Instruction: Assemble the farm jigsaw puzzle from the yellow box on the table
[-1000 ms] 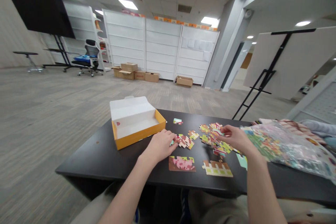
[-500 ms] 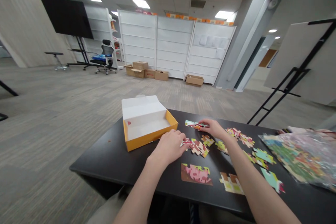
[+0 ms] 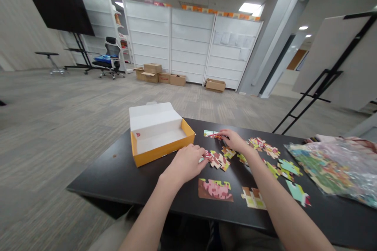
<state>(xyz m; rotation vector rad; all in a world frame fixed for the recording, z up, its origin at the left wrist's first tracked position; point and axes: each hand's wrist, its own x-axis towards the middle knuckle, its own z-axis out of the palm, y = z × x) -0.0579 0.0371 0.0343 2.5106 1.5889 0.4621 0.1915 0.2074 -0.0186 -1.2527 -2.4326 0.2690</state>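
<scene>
My left hand [image 3: 187, 163] is curled, its fingertips on a red and pale-blue puzzle piece [image 3: 207, 154] beside the yellow box. Farther back, my right hand [image 3: 234, 140] pinches the end of a puzzle piece [image 3: 218, 136] that lies against a pale-blue puzzle piece [image 3: 209, 133]; whether the two interlock I cannot tell. Brown-and-cream puzzle pieces [image 3: 220, 160] lie just right of my left hand. Nearer to me are a joined section with a pink pig [image 3: 216, 190] and a brown and pale-green section [image 3: 253, 198]. My fingers partly cover both pieces I touch.
An open yellow box [image 3: 163, 154] with a white lid stands at the left on the black table [image 3: 118, 180]. More puzzle pieces [image 3: 290, 166] are scattered on the right, some under my right forearm. A clear plastic bag [image 3: 332, 164] of printed pieces lies at the far right.
The view has shifted slightly, so everything sits a little further left and up. Both hands stay at the same pieces, with hardly any movement over the table.
</scene>
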